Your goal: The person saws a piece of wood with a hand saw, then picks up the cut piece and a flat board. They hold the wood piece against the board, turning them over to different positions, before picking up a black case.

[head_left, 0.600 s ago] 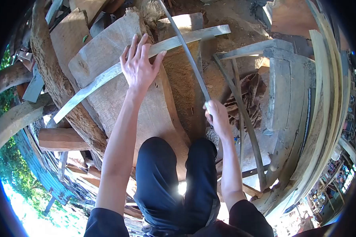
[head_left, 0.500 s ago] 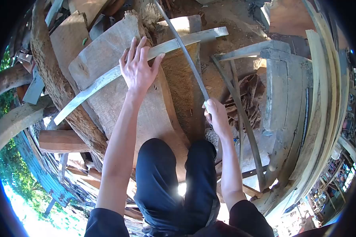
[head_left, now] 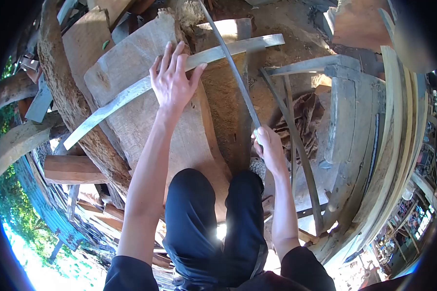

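My left hand (head_left: 172,80) lies flat with fingers spread on a long, thin, curved pale wood strip (head_left: 116,104), pressing it onto a big rough timber slab (head_left: 179,136). My right hand (head_left: 268,145) grips the lower end of a long narrow saw blade (head_left: 230,68). The blade slants up and away across the slab's right edge and crosses the strip near the top. Below the slab are my knees in dark trousers (head_left: 213,213).
A rough log (head_left: 68,97) runs along the slab's left side. Curved grey planks (head_left: 354,126) and thin bent strips (head_left: 296,145) stand at the right. Timber offcuts (head_left: 73,169) pile up at the left, with sawdust-covered ground (head_left: 296,48) beyond.
My right hand has drawn slightly down and toward me with the saw blade. My left hand stays pressed on the curved strip.
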A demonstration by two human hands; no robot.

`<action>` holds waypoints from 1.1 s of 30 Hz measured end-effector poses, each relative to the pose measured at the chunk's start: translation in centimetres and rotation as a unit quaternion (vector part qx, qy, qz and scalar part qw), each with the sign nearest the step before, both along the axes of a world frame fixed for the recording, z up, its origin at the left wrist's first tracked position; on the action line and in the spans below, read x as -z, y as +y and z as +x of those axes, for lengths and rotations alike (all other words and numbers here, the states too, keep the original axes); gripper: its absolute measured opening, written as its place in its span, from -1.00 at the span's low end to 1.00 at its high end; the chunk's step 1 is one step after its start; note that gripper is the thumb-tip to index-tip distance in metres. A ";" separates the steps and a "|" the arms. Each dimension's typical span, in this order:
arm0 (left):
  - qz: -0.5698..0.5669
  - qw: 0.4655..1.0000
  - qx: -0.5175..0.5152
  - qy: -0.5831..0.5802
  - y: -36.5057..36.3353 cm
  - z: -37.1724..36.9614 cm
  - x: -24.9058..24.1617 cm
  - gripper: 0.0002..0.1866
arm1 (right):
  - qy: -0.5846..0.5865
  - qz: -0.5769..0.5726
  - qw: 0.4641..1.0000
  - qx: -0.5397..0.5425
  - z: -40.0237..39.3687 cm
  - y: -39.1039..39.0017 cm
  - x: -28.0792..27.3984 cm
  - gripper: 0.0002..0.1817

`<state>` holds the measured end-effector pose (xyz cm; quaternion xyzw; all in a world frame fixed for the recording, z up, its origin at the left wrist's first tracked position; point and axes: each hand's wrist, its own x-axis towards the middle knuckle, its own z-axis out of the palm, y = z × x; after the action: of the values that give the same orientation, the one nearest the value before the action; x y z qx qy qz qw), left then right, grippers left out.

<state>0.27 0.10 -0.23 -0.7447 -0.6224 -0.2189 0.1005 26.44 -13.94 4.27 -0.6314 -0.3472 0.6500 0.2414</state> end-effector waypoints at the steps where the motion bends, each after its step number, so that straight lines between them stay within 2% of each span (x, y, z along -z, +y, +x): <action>1: -0.003 1.000 -0.003 0.004 0.0 0.0 -0.2 -0.59 | -0.002 0.000 1.000 0.001 0.3 0.0 0.1 -0.47; 15: -0.018 1.000 -0.009 -0.001 -0.1 -0.1 -0.5 -0.60 | 0.029 -0.056 0.997 0.048 -0.1 -0.7 -1.1 -0.51; 17: -0.016 1.000 -0.007 0.006 0.0 -0.2 -0.5 -0.60 | 0.037 -0.041 0.997 0.049 0.0 -0.9 -0.7 -0.50; 19: -0.014 1.000 -0.004 0.003 -0.1 0.0 -0.8 -0.61 | 0.037 0.022 0.998 0.035 0.2 -1.5 1.7 -0.49; 23: -0.012 1.000 -0.006 0.004 0.2 0.0 -1.0 -0.59 | 0.104 0.057 0.991 0.066 -0.6 -3.1 5.8 -0.50; 27: -0.005 1.000 -0.006 0.003 0.2 -0.1 -0.4 -0.58 | 0.086 0.047 0.992 0.073 0.0 -6.2 5.5 -0.44; 33: -0.003 1.000 0.004 0.018 0.2 0.0 -0.4 -0.60 | 0.062 0.061 0.995 0.044 0.0 -3.3 4.8 -0.46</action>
<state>0.27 0.27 0.12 -0.7514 -0.6181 -0.2038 0.1090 26.44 -17.26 -0.51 -0.5884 -0.3425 0.6544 0.3290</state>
